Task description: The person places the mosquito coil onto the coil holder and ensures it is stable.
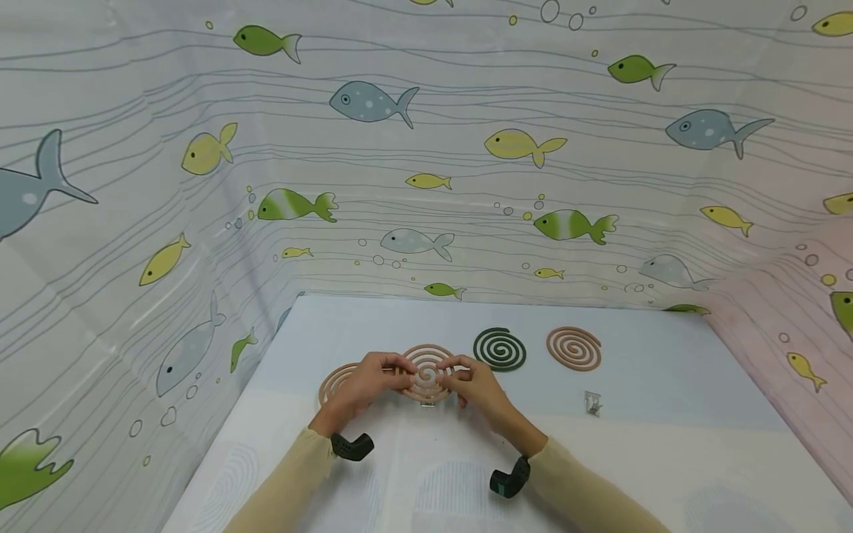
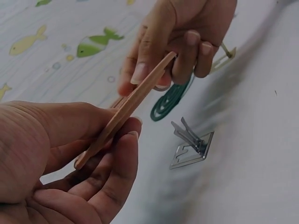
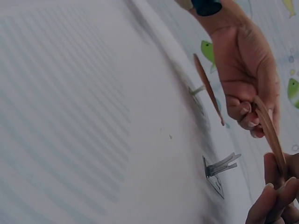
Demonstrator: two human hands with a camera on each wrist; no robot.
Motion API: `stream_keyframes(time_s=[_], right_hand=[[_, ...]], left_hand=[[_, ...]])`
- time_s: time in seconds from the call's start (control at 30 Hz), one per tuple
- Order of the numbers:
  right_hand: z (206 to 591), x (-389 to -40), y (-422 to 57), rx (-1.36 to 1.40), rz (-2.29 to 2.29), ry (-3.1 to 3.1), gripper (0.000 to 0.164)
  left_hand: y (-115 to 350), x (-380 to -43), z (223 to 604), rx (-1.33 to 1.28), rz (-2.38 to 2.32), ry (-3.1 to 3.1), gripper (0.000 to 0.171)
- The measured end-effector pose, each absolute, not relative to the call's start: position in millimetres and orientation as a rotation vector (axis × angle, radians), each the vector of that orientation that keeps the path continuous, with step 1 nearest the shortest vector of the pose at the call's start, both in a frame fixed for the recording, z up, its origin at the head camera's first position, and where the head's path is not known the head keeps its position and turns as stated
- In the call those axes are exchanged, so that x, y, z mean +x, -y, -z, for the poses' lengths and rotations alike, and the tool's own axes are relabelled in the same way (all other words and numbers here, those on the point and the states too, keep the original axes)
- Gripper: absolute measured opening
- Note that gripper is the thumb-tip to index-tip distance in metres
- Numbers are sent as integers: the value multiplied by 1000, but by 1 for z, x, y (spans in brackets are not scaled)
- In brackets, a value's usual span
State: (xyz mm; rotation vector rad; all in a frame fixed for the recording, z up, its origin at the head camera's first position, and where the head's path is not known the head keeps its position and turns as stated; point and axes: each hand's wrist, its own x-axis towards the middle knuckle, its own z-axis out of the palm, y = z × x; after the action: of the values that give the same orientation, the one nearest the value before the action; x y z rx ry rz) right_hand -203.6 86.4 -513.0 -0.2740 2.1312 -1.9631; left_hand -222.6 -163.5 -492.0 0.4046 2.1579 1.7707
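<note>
Both hands hold one tan spiral coil just above the table, each pinching an edge. My left hand grips its left side and my right hand its right side. In the left wrist view the coil shows edge-on, running from my left hand's fingers up to my right hand. The right wrist view shows the same coil edge-on between both hands. A small metal stand lies on the table right below the coil.
A second tan coil lies flat, partly under my left hand. A dark green coil and a brown coil lie farther back right. Another metal stand sits at the right. Fish-print curtain encloses the white table.
</note>
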Motion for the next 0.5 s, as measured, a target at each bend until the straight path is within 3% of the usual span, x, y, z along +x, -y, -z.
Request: stream_keyframes(time_s=[0.5], right_hand=[[524, -199, -86, -279, 1957, -2103, 31]], left_hand=[[159, -208, 499, 415, -1745, -2222, 24]])
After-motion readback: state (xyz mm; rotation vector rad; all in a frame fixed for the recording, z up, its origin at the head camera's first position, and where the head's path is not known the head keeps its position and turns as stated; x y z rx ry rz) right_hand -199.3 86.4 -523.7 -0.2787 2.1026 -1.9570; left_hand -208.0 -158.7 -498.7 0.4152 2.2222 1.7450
